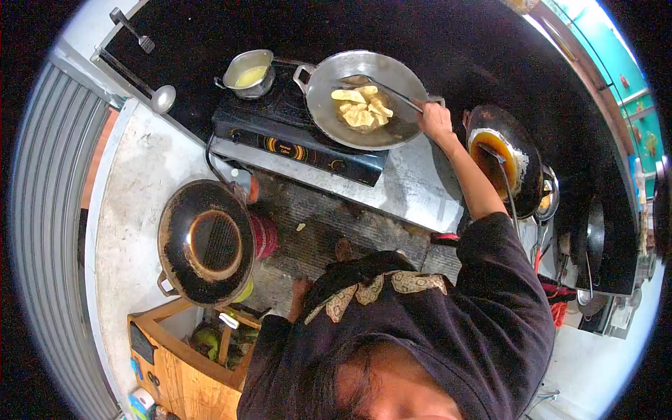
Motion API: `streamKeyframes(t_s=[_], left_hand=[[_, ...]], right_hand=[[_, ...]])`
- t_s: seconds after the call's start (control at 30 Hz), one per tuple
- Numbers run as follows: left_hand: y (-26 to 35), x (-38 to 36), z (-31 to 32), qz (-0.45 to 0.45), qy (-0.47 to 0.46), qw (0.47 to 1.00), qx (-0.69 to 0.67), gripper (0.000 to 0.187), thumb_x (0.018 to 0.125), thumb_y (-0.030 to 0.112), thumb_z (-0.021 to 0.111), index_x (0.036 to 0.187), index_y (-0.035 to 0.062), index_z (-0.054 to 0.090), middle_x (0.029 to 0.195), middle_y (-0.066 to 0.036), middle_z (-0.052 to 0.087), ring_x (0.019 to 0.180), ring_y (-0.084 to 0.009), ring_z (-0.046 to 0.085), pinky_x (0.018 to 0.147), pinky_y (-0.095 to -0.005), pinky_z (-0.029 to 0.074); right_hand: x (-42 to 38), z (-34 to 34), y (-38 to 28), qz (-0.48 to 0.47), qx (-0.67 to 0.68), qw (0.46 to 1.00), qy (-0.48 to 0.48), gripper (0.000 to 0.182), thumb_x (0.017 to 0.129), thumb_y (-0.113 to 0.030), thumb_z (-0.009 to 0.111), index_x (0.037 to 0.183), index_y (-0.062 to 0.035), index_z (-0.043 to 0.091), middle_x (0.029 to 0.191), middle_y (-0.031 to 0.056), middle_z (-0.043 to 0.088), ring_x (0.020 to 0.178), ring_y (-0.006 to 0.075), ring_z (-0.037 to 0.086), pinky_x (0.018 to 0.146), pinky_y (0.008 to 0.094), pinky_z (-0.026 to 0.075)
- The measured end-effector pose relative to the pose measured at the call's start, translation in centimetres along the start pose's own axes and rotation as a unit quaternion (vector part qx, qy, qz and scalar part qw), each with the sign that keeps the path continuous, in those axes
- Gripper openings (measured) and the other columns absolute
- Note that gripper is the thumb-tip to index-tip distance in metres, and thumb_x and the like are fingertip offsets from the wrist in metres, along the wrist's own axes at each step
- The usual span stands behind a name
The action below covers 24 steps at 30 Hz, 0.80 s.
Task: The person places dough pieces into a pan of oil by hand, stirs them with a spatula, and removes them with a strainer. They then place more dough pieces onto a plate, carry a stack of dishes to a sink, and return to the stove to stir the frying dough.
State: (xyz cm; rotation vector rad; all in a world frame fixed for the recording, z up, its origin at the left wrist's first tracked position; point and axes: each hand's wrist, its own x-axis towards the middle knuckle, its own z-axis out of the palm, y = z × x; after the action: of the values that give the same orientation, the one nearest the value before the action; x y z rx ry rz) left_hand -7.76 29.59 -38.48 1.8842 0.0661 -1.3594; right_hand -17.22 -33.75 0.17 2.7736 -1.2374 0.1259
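My right hand [436, 119] is closed around the handle of a long metal spatula [395, 94] at the right rim of a silver wok [402, 77]. The spatula reaches into the wok, and its head is hard to make out near the food. Several pale yellow pieces of food [362, 112] lie clustered in oil at the wok's middle. My left hand [301, 290] hangs low beside my body, partly covered by the dark sleeve; its fingers are too small and dim to read. The wok rests on a black gas stove [294, 148].
A small pot [256, 89] with yellowish liquid stands left of the wok. To the right, a dark wok [483, 115] holds brown oil and a utensil. Another blackened wok [171, 231] sits on the left counter, above a wooden cabinet [183, 357]. A ladle [163, 99] hangs at upper left.
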Motion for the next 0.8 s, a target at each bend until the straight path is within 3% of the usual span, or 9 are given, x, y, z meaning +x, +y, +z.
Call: streamKeyframes(t_s=[0.03, 0.2, 0.33, 0.43, 0.57, 0.6, 0.7, 0.8], left_hand=[[-0.8, 0.6, -0.1, 0.073, -0.04, 0.995, -0.046, 0.037, 0.09, 0.036, 0.048, 0.093, -0.0003, 0.057, 0.08, -0.013, 0.061, 0.075, -0.0273, 0.06, 0.057, -0.0375, 0.048], [-2.4, 1.4, 0.2, 0.059, 0.001, 0.998, 0.002, 0.041, 0.089, 0.037, 0.048, 0.095, -0.0016, 0.059, 0.086, -0.015, 0.062, 0.076, -0.0281, 0.06, 0.061, -0.0391, 0.048], [-3.2, 1.5, 0.5, 0.05, 0.022, 0.996, 0.066, 0.045, 0.088, 0.039, 0.047, 0.097, -0.0025, 0.061, 0.091, -0.016, 0.063, 0.076, -0.0288, 0.06, 0.064, -0.0405, 0.048], [-2.9, 0.8, 0.5, 0.039, 0.037, 0.995, 0.086, 0.046, 0.087, 0.039, 0.048, 0.099, -0.0024, 0.064, 0.09, -0.016, 0.064, 0.076, -0.0282, 0.06, 0.066, -0.0405, 0.048], [-2.3, 0.9, -0.1, 0.068, 0.068, 0.984, 0.148, 0.044, 0.085, 0.039, 0.052, 0.102, 0.0008, 0.066, 0.073, -0.012, 0.066, 0.066, -0.0245, 0.061, 0.065, -0.0391, 0.047], [-2.5, 1.5, -0.1, 0.081, 0.068, 0.984, 0.143, 0.044, 0.084, 0.039, 0.052, 0.102, 0.001, 0.066, 0.071, -0.011, 0.066, 0.065, -0.0241, 0.061, 0.065, -0.0391, 0.047], [-2.7, 3.2, -0.2, 0.112, 0.048, 0.99, 0.068, 0.046, 0.084, 0.04, 0.053, 0.105, 0.0002, 0.064, 0.072, -0.011, 0.066, 0.067, -0.024, 0.061, 0.067, -0.0395, 0.048], [-1.3, 3.3, 0.3, 0.06, 0.063, 0.995, 0.046, 0.048, 0.085, 0.039, 0.054, 0.107, -0.003, 0.061, 0.076, -0.012, 0.067, 0.065, -0.0232, 0.061, 0.063, -0.038, 0.049]], right_hand=[[-0.2, -0.7, -0.4, -0.015, -0.003, 1.0, -0.008, 0.042, 0.079, -0.018, 0.058, 0.121, -0.0241, 0.058, 0.086, 0.0164, 0.065, 0.079, 0.0328, 0.064, 0.068, 0.0433, 0.052], [-2.5, -4.1, -0.3, -0.09, -0.029, 0.995, -0.013, 0.039, 0.081, -0.017, 0.057, 0.119, -0.0244, 0.059, 0.086, 0.016, 0.064, 0.077, 0.0334, 0.064, 0.066, 0.0425, 0.052], [-3.9, -5.7, 0.6, -0.045, -0.055, 0.997, -0.022, 0.038, 0.082, -0.019, 0.056, 0.12, -0.0245, 0.059, 0.085, 0.0167, 0.064, 0.076, 0.034, 0.064, 0.066, 0.0428, 0.051], [-6.2, -8.6, 0.6, -0.017, 0.021, 1.0, -0.015, 0.037, 0.081, -0.016, 0.058, 0.117, -0.0227, 0.061, 0.086, 0.0187, 0.065, 0.079, 0.0353, 0.063, 0.07, 0.0437, 0.05], [-8.3, -8.8, 2.0, -0.042, 0.154, 0.986, -0.057, 0.033, 0.076, -0.012, 0.062, 0.109, -0.011, 0.065, 0.092, 0.0194, 0.066, 0.083, 0.0334, 0.065, 0.074, 0.0391, 0.05], [-8.6, -9.3, 1.4, -0.007, 0.169, 0.981, -0.099, 0.034, 0.075, -0.013, 0.063, 0.109, -0.0052, 0.064, 0.093, 0.02, 0.066, 0.084, 0.0319, 0.065, 0.075, 0.0375, 0.05], [-8.4, -7.5, 1.9, -0.025, 0.168, 0.977, -0.126, 0.036, 0.075, -0.013, 0.063, 0.109, -0.004, 0.063, 0.093, 0.0215, 0.065, 0.085, 0.0315, 0.065, 0.077, 0.0381, 0.05], [-7.5, -4.9, 2.3, -0.026, 0.163, 0.983, -0.079, 0.035, 0.076, -0.012, 0.062, 0.11, -0.0037, 0.063, 0.094, 0.023, 0.064, 0.088, 0.0348, 0.064, 0.079, 0.0386, 0.049]])
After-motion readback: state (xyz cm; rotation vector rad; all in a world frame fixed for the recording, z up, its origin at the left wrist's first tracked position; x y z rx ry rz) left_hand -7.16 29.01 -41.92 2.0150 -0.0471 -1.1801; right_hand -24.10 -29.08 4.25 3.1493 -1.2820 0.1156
